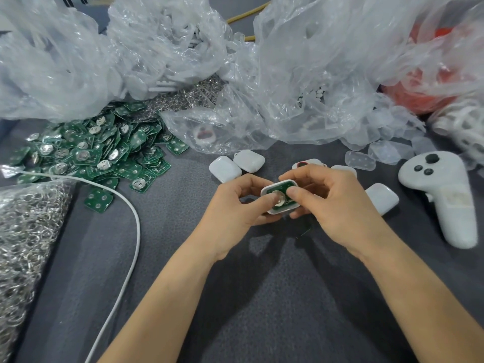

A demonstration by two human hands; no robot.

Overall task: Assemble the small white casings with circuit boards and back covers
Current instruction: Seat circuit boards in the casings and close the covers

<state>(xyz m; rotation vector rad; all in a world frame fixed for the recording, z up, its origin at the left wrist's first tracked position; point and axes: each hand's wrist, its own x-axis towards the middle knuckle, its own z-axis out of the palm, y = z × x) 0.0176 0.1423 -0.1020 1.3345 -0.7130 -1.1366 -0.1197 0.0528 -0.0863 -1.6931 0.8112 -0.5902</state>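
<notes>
Above the table's middle, my left hand [237,205] and my right hand [324,203] both grip a small white casing [277,211] with a green circuit board [284,186] lying inside it. My two thumbs press down on the board and its round silver battery clip. A heap of green circuit boards [91,150] lies to the left. Finished white casings [237,165] lie just beyond my hands, and another white casing [382,197] lies to the right. Clear back covers [360,160] lie at the right rear.
Crumpled clear plastic bags [301,74] crowd the back of the dark table. A pile of metal rings [23,226] fills the left edge. A white cable [131,213] curves across the left side. At the right lies a white game controller [445,197], behind it a red bag [419,95].
</notes>
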